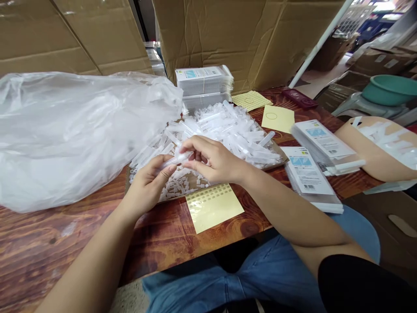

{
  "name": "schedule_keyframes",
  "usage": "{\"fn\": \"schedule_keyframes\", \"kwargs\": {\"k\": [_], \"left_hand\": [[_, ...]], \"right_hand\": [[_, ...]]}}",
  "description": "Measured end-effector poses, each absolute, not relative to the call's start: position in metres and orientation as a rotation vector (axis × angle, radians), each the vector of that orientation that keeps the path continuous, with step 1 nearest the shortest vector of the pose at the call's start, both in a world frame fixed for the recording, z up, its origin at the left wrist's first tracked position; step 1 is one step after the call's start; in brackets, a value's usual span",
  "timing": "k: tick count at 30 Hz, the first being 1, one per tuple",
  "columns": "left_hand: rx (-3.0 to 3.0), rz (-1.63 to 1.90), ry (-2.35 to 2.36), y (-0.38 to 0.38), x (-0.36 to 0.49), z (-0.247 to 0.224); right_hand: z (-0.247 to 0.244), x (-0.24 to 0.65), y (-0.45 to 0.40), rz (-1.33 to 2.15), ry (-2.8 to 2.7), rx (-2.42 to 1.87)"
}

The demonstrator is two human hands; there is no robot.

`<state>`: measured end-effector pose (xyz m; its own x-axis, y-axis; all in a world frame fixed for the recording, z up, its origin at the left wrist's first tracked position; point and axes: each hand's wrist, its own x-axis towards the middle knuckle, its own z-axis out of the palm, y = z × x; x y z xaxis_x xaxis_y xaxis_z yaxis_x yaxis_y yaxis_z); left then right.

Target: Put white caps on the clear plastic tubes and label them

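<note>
Translucent plastic bag (74, 143) at left. Your left hand (150, 179) pinches a clear plastic tube (173, 161) between thumb and fingers, above the cardboard tray (193, 182). Your right hand (216, 161) curls around the tube's right end; can't tell if it pinches. Yellow sticker sheet (216, 215) nearest you, loose tubes (224, 126) beyond, labelled packs (306, 171) right.

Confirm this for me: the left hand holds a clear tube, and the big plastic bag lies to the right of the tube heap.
The side is wrong: the head view shows the big plastic bag to the left of the tube heap. The left hand does hold a clear tube.
</note>
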<state>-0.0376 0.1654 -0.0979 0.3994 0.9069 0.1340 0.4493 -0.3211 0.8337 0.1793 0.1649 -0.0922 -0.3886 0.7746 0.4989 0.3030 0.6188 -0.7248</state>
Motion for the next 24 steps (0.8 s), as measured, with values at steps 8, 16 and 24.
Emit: {"fn": "schedule_keyframes", "kwargs": {"k": [8, 16, 24], "left_hand": [[1.93, 0.764, 1.174, 0.164, -0.036, -0.096], [2.194, 0.77, 1.175, 0.168, -0.039, -0.094], [3.026, 0.956, 1.39, 0.167, -0.044, -0.093]], "right_hand": [[-0.087, 0.175, 0.163, 0.761, -2.025, -1.024], [-0.081, 0.174, 0.162, 0.828, -2.025, -1.067], [-0.081, 0.16, 0.164, 1.591, -1.545, -1.062]]}}
